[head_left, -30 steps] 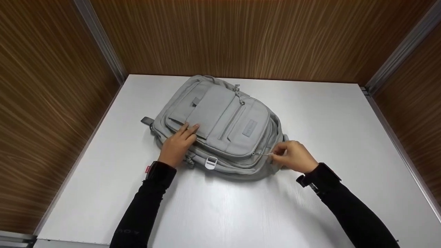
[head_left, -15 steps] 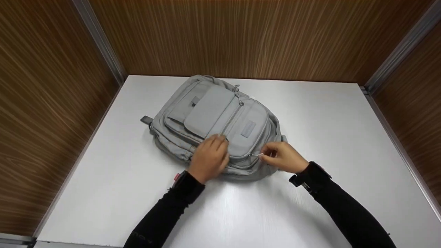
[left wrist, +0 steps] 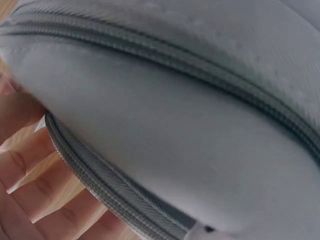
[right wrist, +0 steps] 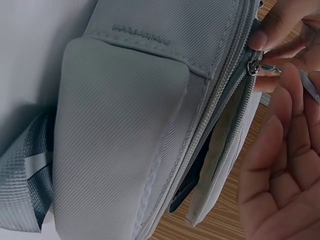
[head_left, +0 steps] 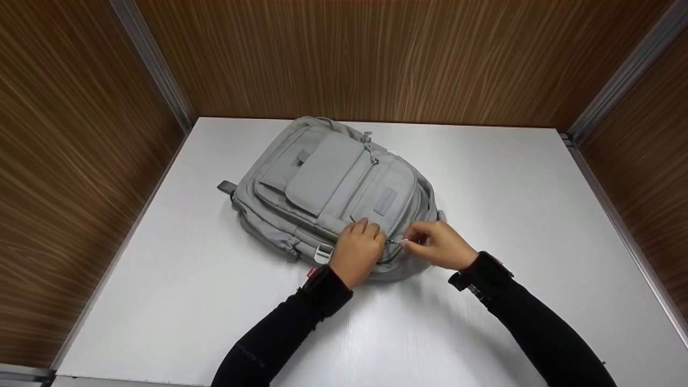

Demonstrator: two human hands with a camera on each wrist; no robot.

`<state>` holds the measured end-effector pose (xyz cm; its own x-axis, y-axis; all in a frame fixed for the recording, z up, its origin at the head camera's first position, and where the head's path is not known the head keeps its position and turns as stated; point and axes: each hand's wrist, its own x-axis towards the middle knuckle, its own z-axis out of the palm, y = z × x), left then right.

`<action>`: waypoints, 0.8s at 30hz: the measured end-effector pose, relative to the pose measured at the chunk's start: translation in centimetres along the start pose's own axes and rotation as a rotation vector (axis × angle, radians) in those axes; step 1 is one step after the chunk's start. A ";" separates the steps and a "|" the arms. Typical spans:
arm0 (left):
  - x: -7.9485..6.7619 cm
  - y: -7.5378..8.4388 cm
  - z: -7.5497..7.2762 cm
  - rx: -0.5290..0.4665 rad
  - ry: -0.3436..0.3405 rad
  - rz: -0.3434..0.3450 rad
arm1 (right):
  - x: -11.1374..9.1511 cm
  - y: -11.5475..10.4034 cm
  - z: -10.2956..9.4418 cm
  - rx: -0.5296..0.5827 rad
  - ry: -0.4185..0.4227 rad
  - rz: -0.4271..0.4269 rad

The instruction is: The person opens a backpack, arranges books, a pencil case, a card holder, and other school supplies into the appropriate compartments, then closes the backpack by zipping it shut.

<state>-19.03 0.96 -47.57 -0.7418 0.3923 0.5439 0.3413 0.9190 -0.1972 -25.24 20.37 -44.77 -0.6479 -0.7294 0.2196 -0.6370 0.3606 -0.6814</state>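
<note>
A grey backpack [head_left: 333, 177] lies front side up on the white table. My right hand [head_left: 441, 245] pinches the cord of a zipper pull at the bag's lower right corner. In the right wrist view the metal zipper slider [right wrist: 253, 67] sits between both hands, with the zipper parted below it. The gap shows a beige lining [right wrist: 220, 140]. My left hand [head_left: 358, 252] grips the bag's edge beside that slider, its thumb on the near side of the zipper. Part of the left hand's fingers [left wrist: 45, 185] shows along a zipper edge in the left wrist view.
A white buckle [head_left: 323, 253] sits on the bag's near side, left of the left hand. One strap end [head_left: 227, 186] sticks out at the far left. Wood-grain panels [head_left: 344, 59] enclose the white table [head_left: 516, 177] at the back and sides.
My left hand has moved right from the bag's front flap to the edge near the zipper slider. The right hand has shifted slightly left, still pinching the pull.
</note>
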 end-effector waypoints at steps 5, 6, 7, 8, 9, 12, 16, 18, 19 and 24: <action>-0.2 0.0 0.0 -0.012 -0.029 0.025 | 0.2 0.3 -0.3 -0.003 0.006 0.016; -0.3 0.0 0.0 -0.016 -0.038 0.030 | 0.2 0.4 -0.4 -0.005 0.012 0.017; -0.3 0.0 0.1 -0.020 -0.046 0.034 | 0.2 0.5 -0.5 -0.007 0.016 0.019; -0.3 0.0 0.1 -0.025 -0.051 0.038 | 0.2 0.6 -0.6 -0.012 0.020 0.024; -0.3 0.0 0.2 -0.031 -0.055 0.041 | 0.2 0.8 -0.7 -0.019 0.027 0.029; -0.4 0.0 0.3 -0.040 -0.048 0.048 | 0.1 1.1 -0.9 -0.045 0.048 0.041; -0.6 -0.1 0.3 -0.066 -0.039 0.054 | 0.0 1.6 -0.9 -0.073 0.069 0.036; -0.7 -0.3 0.4 -0.101 -0.033 0.058 | 0.0 1.7 -0.9 -0.082 0.073 0.039; -0.8 -0.4 0.4 -0.120 -0.029 0.061 | 0.0 1.8 -0.8 -0.085 0.073 0.042; -1.3 -1.1 0.2 -0.211 -0.023 0.086 | -0.1 2.0 -1.1 -0.084 0.082 0.058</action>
<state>-18.58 -0.52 -48.25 -0.7171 0.4718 0.5130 0.5152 0.8545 -0.0659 -26.91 21.79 -45.44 -0.7144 -0.6573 0.2400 -0.6280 0.4510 -0.6342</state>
